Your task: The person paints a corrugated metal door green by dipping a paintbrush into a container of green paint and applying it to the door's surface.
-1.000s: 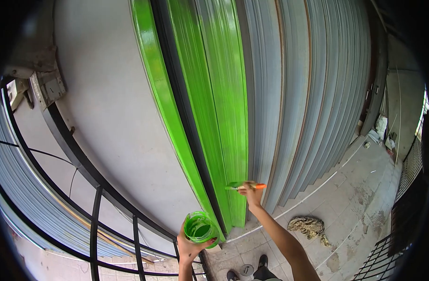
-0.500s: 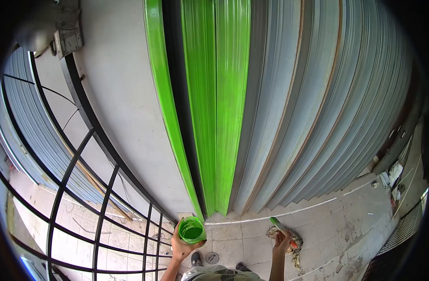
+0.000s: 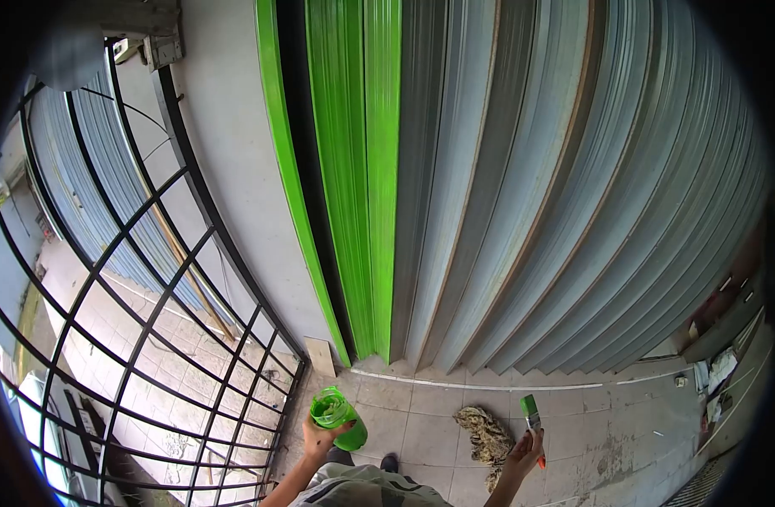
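On my feed the left hand (image 3: 318, 438) has its fingers curled around a jar (image 3: 350, 433), its rim and walls coated green; it stays low, near the foot of the folded metal shutter (image 3: 531, 211). The right hand's (image 3: 523, 456) fingers are closed on a brush (image 3: 532, 416), green bristles up, orange handle end below. I count 3 green strips on the shutter, glossy and ridged, the other folds grey with brownish edges. A black grille (image 3: 127, 372) borders the jar's left. Tiled floor (image 3: 430, 406) spans between both hands, a crumpled cloth (image 3: 485, 433) lying just beside the right.
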Motion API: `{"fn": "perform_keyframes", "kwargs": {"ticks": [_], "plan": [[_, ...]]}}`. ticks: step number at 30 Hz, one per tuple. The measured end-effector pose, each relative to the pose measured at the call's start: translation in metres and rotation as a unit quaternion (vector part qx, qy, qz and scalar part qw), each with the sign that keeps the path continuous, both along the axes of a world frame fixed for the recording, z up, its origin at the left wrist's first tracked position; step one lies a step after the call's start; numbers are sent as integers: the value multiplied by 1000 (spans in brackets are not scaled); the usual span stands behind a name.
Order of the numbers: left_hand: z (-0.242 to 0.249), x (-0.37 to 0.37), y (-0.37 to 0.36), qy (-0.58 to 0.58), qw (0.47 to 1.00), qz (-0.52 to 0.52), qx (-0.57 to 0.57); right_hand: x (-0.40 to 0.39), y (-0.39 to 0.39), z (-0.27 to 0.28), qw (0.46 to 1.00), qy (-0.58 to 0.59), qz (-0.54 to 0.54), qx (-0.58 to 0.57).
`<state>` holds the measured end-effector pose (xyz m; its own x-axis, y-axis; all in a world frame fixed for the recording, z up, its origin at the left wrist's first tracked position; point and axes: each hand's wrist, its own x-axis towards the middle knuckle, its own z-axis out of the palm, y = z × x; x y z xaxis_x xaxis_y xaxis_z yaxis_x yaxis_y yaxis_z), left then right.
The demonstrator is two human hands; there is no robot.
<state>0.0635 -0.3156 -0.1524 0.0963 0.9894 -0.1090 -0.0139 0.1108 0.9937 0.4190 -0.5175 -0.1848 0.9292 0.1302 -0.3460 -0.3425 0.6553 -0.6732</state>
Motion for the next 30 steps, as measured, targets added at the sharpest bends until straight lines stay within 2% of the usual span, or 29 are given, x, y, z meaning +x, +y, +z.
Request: {"fn": "perform_keyframes", "kwargs": {"ticks": [1, 2, 4, 7, 9, 10, 11, 13, 14, 16, 20, 22, 24, 30], "plan": [[18, 2, -11, -28, 999, 16, -14, 0, -1, 0, 999, 9, 15, 30], [12, 0, -11, 22, 999, 34, 2, -2, 0, -3, 998, 27, 21, 48], [3, -5, -12, 29, 998, 49, -5, -3, 2, -12, 994, 64, 33, 79], [8, -4, -6, 82, 994, 38, 69, 2, 11, -9, 977, 51, 109, 173], [20, 3, 8, 87, 983, -3, 163, 11, 27, 14, 953, 41, 171, 248], [31, 9, 10, 144, 970, 6, 196, 18, 37, 28, 954, -9, 190, 232], [65, 15, 11, 199, 958, -25, 204, 22, 48, 51, 953, -58, 206, 216], [101, 28, 22, 238, 932, -30, 271, 13, 72, 116, 940, -200, 227, 160], [117, 34, 27, 260, 916, -37, 302, 0, 81, 156, 921, -293, 231, 117], [145, 43, 35, 272, 890, -21, 366, -20, 94, 204, 881, -399, 244, 70], [171, 54, 51, 266, 839, 14, 474, -65, 110, 246, 794, -542, 275, 12], [182, 56, 51, 273, 826, 18, 492, -86, 111, 258, 778, -524, 344, 49], [187, 57, 50, 293, 805, 21, 515, -99, 117, 259, 746, -558, 361, 31], [186, 58, 43, 314, 773, 25, 550, -120, 135, 255, 737, -542, 404, 4]]}}
